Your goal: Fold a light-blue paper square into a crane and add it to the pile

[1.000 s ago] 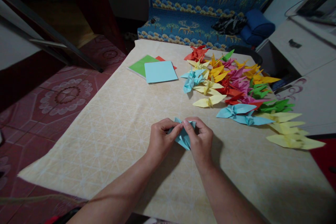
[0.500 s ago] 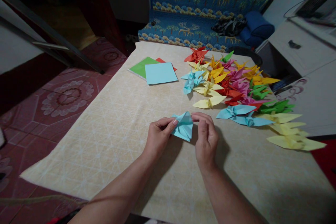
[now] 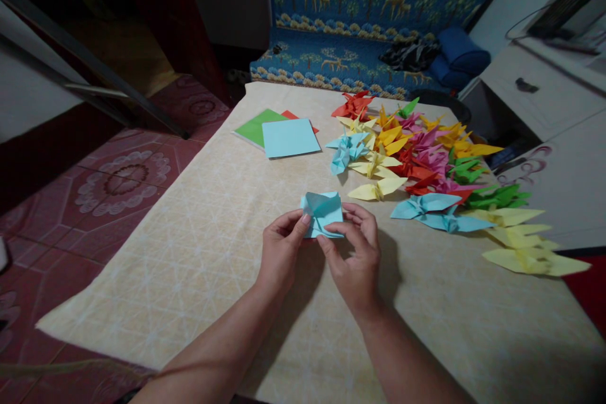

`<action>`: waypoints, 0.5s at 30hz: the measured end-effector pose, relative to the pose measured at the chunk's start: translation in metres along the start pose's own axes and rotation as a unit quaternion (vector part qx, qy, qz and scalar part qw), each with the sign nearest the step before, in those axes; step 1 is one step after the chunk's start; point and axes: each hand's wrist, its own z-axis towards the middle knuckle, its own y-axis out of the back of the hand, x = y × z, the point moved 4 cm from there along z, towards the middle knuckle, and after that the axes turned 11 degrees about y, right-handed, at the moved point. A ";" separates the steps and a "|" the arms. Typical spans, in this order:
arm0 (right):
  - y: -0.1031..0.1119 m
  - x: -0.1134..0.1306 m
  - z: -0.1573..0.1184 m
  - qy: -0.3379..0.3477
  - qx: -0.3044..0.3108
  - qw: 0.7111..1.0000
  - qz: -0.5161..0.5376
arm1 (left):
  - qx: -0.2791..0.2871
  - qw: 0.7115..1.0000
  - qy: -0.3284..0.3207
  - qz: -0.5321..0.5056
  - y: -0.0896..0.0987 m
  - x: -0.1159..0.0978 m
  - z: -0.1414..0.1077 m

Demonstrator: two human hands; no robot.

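A light-blue sheet of origami paper (image 3: 324,207), partly folded into a small square with an open flap, is held just above the table in front of me. My left hand (image 3: 283,241) pinches its left edge, the thumb lying on top. My right hand (image 3: 356,259) grips the right side, with a fingertip on the paper's face and the thumb near the lower edge. Fingers behind the paper are hidden. To the right lie several folded paper cranes, among them a light-blue crane (image 3: 425,204) and a pale-yellow crane (image 3: 377,189).
The table (image 3: 189,252) has a cream patterned cloth. Farther off lies a stack of square sheets, with a light-blue sheet (image 3: 290,137) over a green sheet (image 3: 258,127) and a red one. A blue sofa (image 3: 350,44) stands behind, a white cabinet (image 3: 568,158) at the right.
The held paper has changed from a pointed, tilted shape to a squarer one with its flap opened out. My right hand has moved left, its finger and thumb now at the paper's front.
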 end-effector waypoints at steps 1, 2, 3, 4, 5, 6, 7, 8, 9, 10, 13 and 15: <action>0.000 -0.002 0.000 -0.006 -0.006 1.000 0.005 | 0.006 1.000 0.011 -0.015 0.000 0.001 0.000; -0.001 -0.003 0.000 -0.015 -0.011 1.000 0.010 | 0.011 0.999 0.021 -0.029 -0.001 0.002 0.000; -0.001 -0.004 0.000 -0.023 -0.015 0.999 0.016 | 0.016 0.999 0.029 -0.041 -0.001 0.003 0.001; 0.000 -0.005 0.000 -0.030 -0.019 0.999 0.021 | 0.020 0.998 0.033 -0.049 -0.001 0.003 0.001; 0.000 -0.006 0.001 -0.037 -0.022 0.999 0.023 | 0.024 0.998 0.036 -0.056 -0.001 0.003 0.001; 0.000 -0.007 0.001 -0.042 -0.024 0.999 0.022 | 0.028 0.997 0.039 -0.060 -0.002 0.003 0.001; 0.001 -0.008 0.001 -0.045 -0.026 0.998 0.020 | 0.030 0.997 0.042 -0.063 -0.002 0.003 0.001; 0.001 -0.009 0.001 -0.048 -0.027 0.998 0.015 | 0.032 0.996 0.046 -0.064 -0.002 0.003 0.000; 0.001 -0.009 0.001 -0.051 -0.027 0.998 0.009 | 0.033 0.996 0.050 -0.065 -0.002 0.003 0.000; 0.001 -0.010 0.001 -0.054 -0.027 0.998 0.003 | 0.033 0.996 0.052 -0.064 -0.002 0.004 0.000; 0.000 -0.013 -0.001 -0.063 -0.022 0.998 -0.014 | 0.033 0.996 0.054 -0.057 -0.002 0.004 -0.001; -0.001 -0.015 -0.002 -0.070 -0.017 0.997 -0.020 | 0.034 0.997 0.052 -0.053 -0.003 0.004 -0.001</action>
